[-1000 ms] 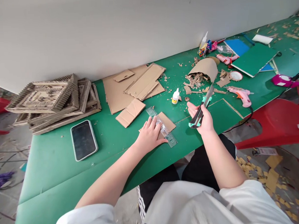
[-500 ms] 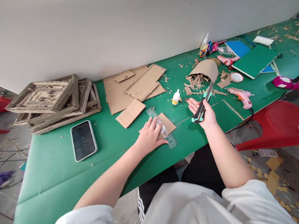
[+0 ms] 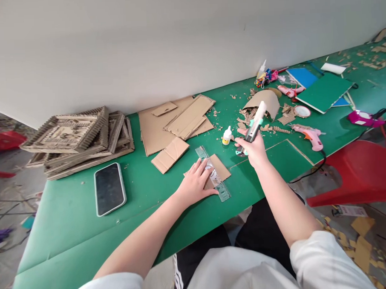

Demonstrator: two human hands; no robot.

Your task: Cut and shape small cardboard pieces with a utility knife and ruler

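Note:
My left hand [image 3: 197, 182] lies with fingers spread, pressing a clear plastic ruler [image 3: 224, 191] onto a small piece of cardboard [image 3: 222, 165]. The ruler runs slantwise across the cardboard, and the hand covers part of both. In my right hand [image 3: 256, 151] is a utility knife [image 3: 253, 128] with a black and mint-green handle. It is raised over the table, its bright end pointing away from me; glare keeps me from making out the blade clearly. Just left of this hand a small white glue bottle [image 3: 226, 136] stands upright.
Stacked corrugated cardboard frames [image 3: 74, 132] and a phone [image 3: 110, 189] occupy the left. Cardboard sheets [image 3: 154, 127] lie near the wall. To the right are a cardboard tube with scraps [image 3: 263, 99], a pink glue gun [image 3: 312, 136], a tape roll [image 3: 302, 111] and a red stool [image 3: 357, 167].
My right hand has turned the utility knife over, from palm up to a grip with the back of the hand upward, and shifted slightly left. My left hand stays on the ruler.

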